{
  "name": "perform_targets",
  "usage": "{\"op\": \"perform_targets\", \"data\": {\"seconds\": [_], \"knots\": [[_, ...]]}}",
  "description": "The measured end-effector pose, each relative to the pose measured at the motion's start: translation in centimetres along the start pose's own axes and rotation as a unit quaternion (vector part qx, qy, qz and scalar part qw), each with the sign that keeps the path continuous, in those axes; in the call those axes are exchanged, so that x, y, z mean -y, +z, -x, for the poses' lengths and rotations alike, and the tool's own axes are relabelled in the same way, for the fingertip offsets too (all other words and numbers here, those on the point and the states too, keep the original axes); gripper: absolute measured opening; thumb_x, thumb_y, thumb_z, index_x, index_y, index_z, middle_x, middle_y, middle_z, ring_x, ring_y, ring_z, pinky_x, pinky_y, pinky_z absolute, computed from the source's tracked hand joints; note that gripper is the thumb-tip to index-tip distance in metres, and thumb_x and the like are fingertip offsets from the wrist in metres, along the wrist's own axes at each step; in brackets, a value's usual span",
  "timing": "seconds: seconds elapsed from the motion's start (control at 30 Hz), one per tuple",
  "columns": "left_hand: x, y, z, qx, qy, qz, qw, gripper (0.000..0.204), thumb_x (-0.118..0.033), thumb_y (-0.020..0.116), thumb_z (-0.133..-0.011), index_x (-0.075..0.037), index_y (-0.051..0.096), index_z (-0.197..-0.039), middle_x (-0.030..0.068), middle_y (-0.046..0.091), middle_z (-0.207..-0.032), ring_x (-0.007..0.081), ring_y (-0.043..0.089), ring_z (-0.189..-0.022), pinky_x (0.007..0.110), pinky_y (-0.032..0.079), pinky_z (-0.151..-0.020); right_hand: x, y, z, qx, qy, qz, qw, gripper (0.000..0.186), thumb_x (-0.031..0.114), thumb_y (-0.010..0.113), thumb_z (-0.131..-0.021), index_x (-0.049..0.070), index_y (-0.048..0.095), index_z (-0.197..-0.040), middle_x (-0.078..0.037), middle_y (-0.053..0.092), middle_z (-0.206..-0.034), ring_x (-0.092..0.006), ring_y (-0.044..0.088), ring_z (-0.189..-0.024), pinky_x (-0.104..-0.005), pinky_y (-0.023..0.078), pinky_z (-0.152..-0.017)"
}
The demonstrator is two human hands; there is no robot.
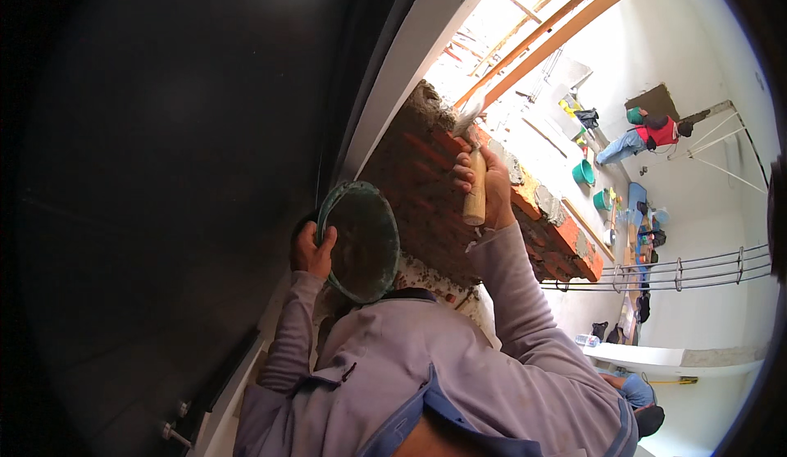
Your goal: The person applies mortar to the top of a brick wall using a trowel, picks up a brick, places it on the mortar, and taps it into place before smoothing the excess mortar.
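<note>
My left hand [314,248] grips the near side of a round green plastic bowl [361,244], dark and stained inside, tipped toward me at chest height. My right hand [484,178] is closed round the light wooden handle of a trowel [469,121]. The trowel's metal blade points up at the top edge of a red brick wall [574,248] with rough grey mortar [418,162] spread over much of it. Whether the blade touches the wall I cannot tell.
A large dark panel [188,170] and white frame [389,80] stand on my left. Beyond the wall are timber beams [557,22], green buckets [584,174], steel bars [680,268] and a co-worker in red [660,133]. Another co-worker [635,391] is at lower right.
</note>
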State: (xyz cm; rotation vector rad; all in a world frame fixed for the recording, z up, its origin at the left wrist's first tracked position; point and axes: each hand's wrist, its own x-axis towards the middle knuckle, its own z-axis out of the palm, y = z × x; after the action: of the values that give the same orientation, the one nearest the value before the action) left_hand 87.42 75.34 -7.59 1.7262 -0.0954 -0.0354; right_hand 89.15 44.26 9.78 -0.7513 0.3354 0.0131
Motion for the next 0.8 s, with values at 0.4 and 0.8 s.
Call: {"op": "perform_targets", "data": {"seconds": [0.4,0.8], "knots": [[1.0,-0.4,0.8,-0.011,-0.043,0.041,0.998,0.046,-0.036,0.067,-0.088,-0.005,0.037,-0.072,0.0037,0.033,-0.065,0.0137,0.034,-0.061,0.033,0.033,-0.057,4.6,0.6,0.7,-0.081,-0.118,0.678,0.721,0.033,0.032,0.043,-0.1,0.002,0.058,-0.097,-0.016,0.063,-0.08,-0.0299,0.062,-0.064,-0.0402,0.051,-0.059],[1.4,-0.6,1.2,-0.031,0.02,0.006,0.999,0.046,-0.033,0.069,-0.088,-0.007,0.035,-0.071,-0.0019,0.029,-0.065,0.0103,0.031,-0.062,0.032,0.026,-0.054,6.3,-5.0,6.5,0.068,-0.204,0.931,0.294,0.029,0.026,0.048,-0.097,-0.001,0.054,-0.088,-0.028,0.06,-0.075,-0.0446,0.062,-0.075,-0.0505,0.048,-0.065]]}}
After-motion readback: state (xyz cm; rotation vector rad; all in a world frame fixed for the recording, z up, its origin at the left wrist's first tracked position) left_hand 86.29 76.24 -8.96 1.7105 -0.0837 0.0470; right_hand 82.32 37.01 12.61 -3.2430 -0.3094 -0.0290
